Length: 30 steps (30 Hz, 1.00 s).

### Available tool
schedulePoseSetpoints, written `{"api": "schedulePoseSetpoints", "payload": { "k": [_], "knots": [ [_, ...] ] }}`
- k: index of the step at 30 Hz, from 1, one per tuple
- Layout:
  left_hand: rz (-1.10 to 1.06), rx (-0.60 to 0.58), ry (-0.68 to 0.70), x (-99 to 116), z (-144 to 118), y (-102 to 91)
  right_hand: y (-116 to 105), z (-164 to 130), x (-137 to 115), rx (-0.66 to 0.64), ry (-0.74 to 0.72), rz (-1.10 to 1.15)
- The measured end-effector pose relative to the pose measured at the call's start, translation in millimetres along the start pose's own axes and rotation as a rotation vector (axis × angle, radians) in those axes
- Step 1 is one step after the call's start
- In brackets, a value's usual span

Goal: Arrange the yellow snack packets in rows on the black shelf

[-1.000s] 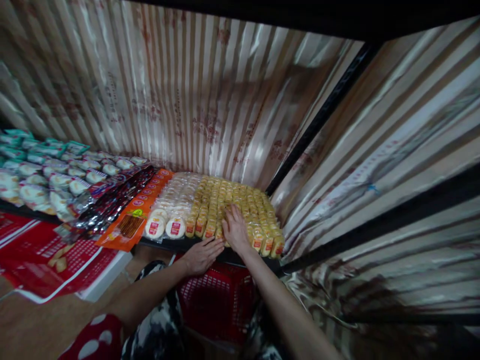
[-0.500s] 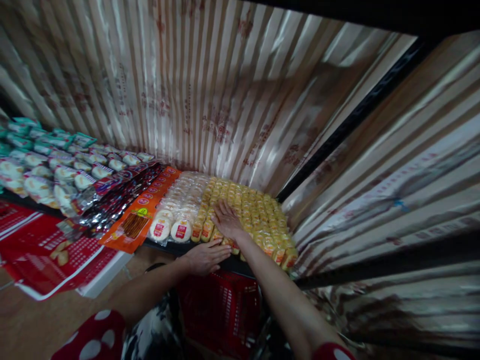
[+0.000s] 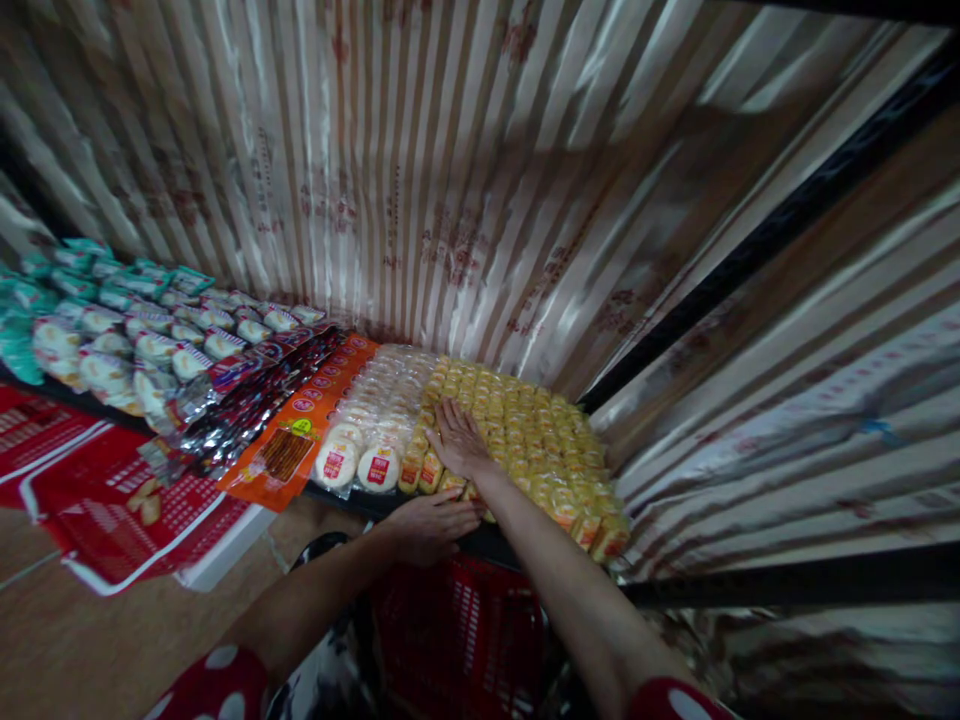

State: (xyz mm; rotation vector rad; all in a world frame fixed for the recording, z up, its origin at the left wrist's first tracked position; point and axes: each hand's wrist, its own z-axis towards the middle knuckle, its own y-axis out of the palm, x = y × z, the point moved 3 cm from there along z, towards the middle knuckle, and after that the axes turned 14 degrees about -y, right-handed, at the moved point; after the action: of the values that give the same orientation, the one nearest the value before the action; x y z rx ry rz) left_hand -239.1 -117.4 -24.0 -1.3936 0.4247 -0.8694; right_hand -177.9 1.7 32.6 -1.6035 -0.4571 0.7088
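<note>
Rows of small yellow wrapped snack packs (image 3: 532, 430) fill the right end of a dark shelf. My right hand (image 3: 459, 440) lies flat on top of them, fingers stretched out and apart. Along the front edge of the same rows rests my left hand (image 3: 433, 522), fingers extended to the right against the front packs. Neither hand is wrapped round anything. Just left of the hands stand clear-wrapped round white crackers (image 3: 379, 468) with red labels. An orange snack packet (image 3: 289, 450) lies beside the crackers.
Dark shiny packets (image 3: 247, 405), white wrapped snacks (image 3: 154, 345) and green packets (image 3: 75, 270) continue leftward. A striped curtain (image 3: 420, 180) hangs behind. A black metal post (image 3: 750, 250) slants at the right. Red boxes (image 3: 127, 500) and a red basket (image 3: 465, 630) sit below the shelf.
The view has shifted, so the shelf and snacks appear slightly farther right. Both hands keep nearly the same places on the yellow packs.
</note>
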Motion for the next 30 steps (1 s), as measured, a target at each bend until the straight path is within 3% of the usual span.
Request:
{"api": "schedulePoseSetpoints", "payload": {
  "k": [8, 15, 20, 25, 28, 30],
  "knots": [
    [-0.044, 0.010, -0.013, 1, -1, -2.4, -5, 8, 11, 0.080, 0.013, 0.015],
    [-0.001, 0.043, 0.012, 2, -2, -6.3, -7, 14, 18, -0.007, 0.057, 0.074],
    [0.049, 0.058, 0.019, 3, -2, -7.6, -18, 20, 19, 0.009, 0.073, 0.052],
    [0.089, 0.069, 0.041, 4, -1, -6.8, -14, 28, 24, -0.013, 0.084, 0.123],
    [0.103, 0.058, 0.039, 4, -1, -6.4, -22, 25, 25, 0.098, 0.031, 0.248],
    [0.110, 0.041, 0.042, 3, -1, -4.4, -33, 12, 22, 0.319, -0.021, 0.297]
  ]
}}
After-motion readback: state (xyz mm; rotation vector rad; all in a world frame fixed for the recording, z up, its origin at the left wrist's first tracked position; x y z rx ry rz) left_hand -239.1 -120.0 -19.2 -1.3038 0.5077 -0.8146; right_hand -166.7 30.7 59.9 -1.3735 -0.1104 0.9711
